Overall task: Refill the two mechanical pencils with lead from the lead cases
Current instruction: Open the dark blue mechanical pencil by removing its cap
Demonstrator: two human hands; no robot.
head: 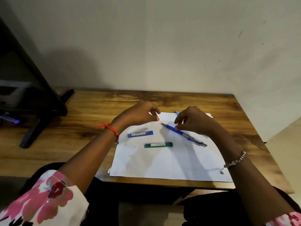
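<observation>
Both my forearms reach out over the white paper (pixel 162 163). My left hand (pixel 138 114) hovers at its far left corner, fingers loosely curled with nothing in them that I can see. My right hand (pixel 195 121) arches over the blue mechanical pencil (pixel 182 133), one fingertip on the barrel, but I can't tell if it's an actual pinch.

The pencil lies diagonal, tip far-left. A light-blue bit (pixel 177 112) pokes out behind my right hand, maybe the other pencil.

The blue lead case (pixel 140 134) and green lead case (pixel 158 145) lie flat, apart from each other — white labels too small to read.

There's bare paper on the near side and wooden table (pixel 81 128) off to the left.
</observation>
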